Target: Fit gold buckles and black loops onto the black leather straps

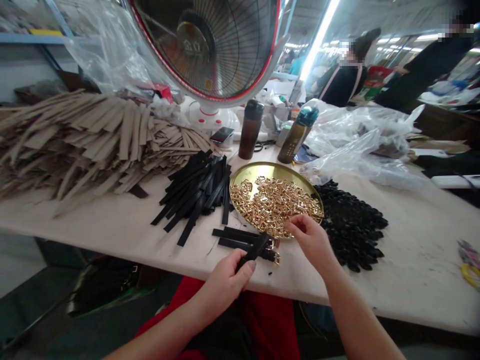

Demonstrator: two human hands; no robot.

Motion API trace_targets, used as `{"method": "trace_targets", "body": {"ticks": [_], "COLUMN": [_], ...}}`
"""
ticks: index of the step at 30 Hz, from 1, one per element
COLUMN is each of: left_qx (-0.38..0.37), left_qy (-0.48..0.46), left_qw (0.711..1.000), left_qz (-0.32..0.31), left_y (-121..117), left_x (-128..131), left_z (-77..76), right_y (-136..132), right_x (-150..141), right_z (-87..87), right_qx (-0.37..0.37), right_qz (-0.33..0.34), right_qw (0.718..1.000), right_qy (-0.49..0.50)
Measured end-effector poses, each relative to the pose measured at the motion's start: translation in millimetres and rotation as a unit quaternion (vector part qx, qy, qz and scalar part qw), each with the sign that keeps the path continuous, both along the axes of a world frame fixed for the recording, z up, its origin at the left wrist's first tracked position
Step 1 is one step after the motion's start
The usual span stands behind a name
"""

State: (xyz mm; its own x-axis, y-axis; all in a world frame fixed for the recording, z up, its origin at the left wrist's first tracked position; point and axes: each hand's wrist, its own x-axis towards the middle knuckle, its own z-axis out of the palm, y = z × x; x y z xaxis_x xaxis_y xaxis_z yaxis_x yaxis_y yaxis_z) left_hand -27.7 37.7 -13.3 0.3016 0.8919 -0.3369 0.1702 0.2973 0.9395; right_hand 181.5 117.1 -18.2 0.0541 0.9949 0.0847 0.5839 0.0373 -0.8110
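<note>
My left hand (234,275) is closed on one black strap (258,246), held by the front edge of the table (416,270). My right hand (313,245) is at the near rim of the tray (242,173), thumb and forefinger almost together at the buckles (277,202); I can't tell whether they grip one. Room to move lies rightward, between the black pieces (352,225) and the yellow-handled tool (468,256). I count one tray, two bottles (250,132), one fan (225,55); the buckles are too many.
</note>
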Motion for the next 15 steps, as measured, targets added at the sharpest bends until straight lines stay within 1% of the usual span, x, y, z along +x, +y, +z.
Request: {"method": "trace_targets", "body": {"ticks": [1,2,3,5,6,7,8,9,12,13,14,15], "left_qx": [0.008,0.016,0.022,0.047,0.067,0.090,0.113,0.135,0.177,0.186,0.194,0.200], "left_qy": [-0.006,-0.015,-0.025,-0.036,-0.029,-0.007,0.027,0.069,0.177,0.200,0.219,0.234], "left_qw": [1.000,1.000,0.999,0.998,0.997,0.996,0.993,0.989,0.968,0.961,0.954,0.948], "left_qz": [0.009,0.016,0.020,0.019,0.015,0.010,0.007,0.004,-0.030,-0.048,-0.066,-0.078], "left_y": [0,-1,-2,-5,-8,-10,-13,-16,-24,-26,-27,-28], "left_x": [2,4,7,11,13,14,14,14,10,9,8,7], "left_z": [2.7,5.5,8.3,13.7,15.9,17.9,19.4,20.7,22.2,22.1,21.7,21.1], "right_y": [-14,-28,-43,-72,-84,-95,-104,-111,-122,-124,-125,-126], "right_x": [-4,-10,-17,-33,-41,-47,-53,-56,-60,-60,-59,-59], "right_z": [2.8,4.7,5.5,3.7,1.5,-1.1,-3.8,-6.3,-11.1,-11.8,-12.4,-12.8], "right_qx": [-0.032,-0.071,-0.104,-0.149,-0.163,-0.172,-0.175,-0.174,-0.170,-0.176,-0.187,-0.200], "right_qz": [0.012,0.022,0.026,0.021,0.014,0.004,-0.005,-0.012,-0.004,0.006,0.016,0.023], "right_qw": [0.991,0.969,0.938,0.878,0.855,0.840,0.835,0.840,0.874,0.879,0.875,0.866], "right_qy": [0.126,0.237,0.330,0.455,0.493,0.515,0.522,0.514,0.455,0.444,0.445,0.458]}}
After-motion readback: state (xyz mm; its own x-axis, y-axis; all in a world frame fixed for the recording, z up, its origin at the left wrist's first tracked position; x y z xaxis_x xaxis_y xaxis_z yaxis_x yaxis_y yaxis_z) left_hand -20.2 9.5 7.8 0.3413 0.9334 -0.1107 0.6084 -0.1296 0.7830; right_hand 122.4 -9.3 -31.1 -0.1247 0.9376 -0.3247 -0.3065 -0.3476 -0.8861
